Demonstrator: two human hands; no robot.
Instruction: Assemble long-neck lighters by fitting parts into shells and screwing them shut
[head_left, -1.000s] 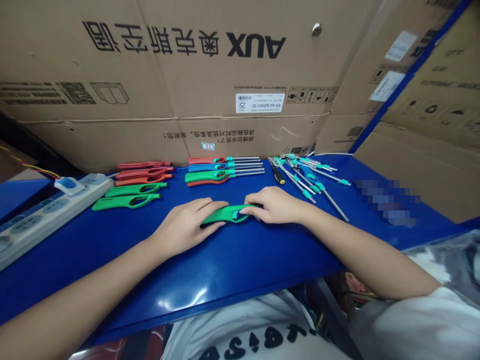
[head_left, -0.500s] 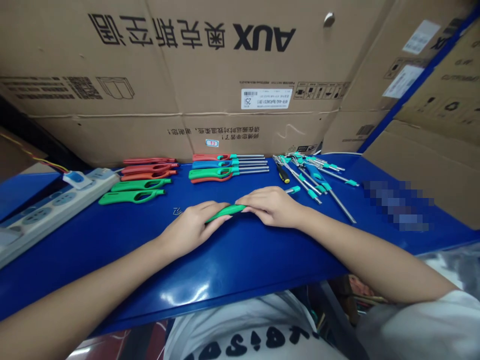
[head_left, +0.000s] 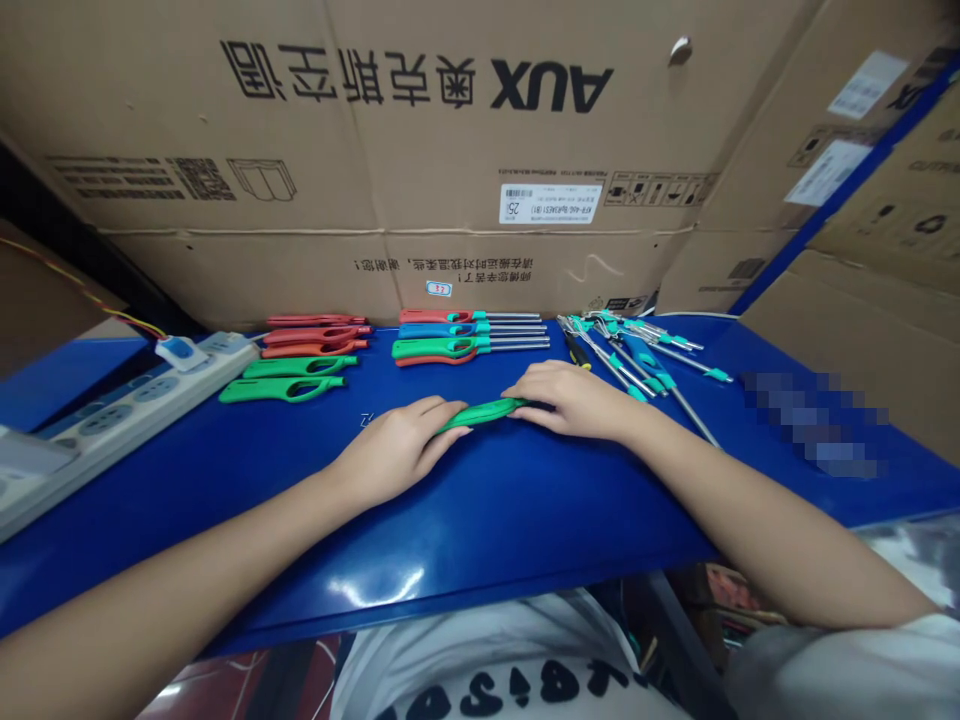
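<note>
My left hand (head_left: 412,435) pinches one end of a green lighter handle (head_left: 480,412), thumb below and fingers above. On its other end, my right hand (head_left: 568,400) has its fingers closed, hiding that tip. The handle lies nearly level between both hands, above the blue table (head_left: 420,520). Beyond it, finished-looking lighters with metal barrels (head_left: 472,337) lie stacked in a row, in red, blue, green and orange. A few tiny metal pieces (head_left: 365,420) rest just past my left hand.
Red, orange and green lighter handles (head_left: 289,388) lie at back left, beside a white power strip (head_left: 135,410). Metal lighter barrels with teal fittings (head_left: 660,365) are heaped at back right, near a yellow-and-black screwdriver (head_left: 579,352). A cardboard wall (head_left: 420,190) bounds the back.
The view has shifted slightly. Both hands keep hold of the green lighter handle, with more of it showing between them. The teal-tipped piece beside my right hand is now out of sight.
</note>
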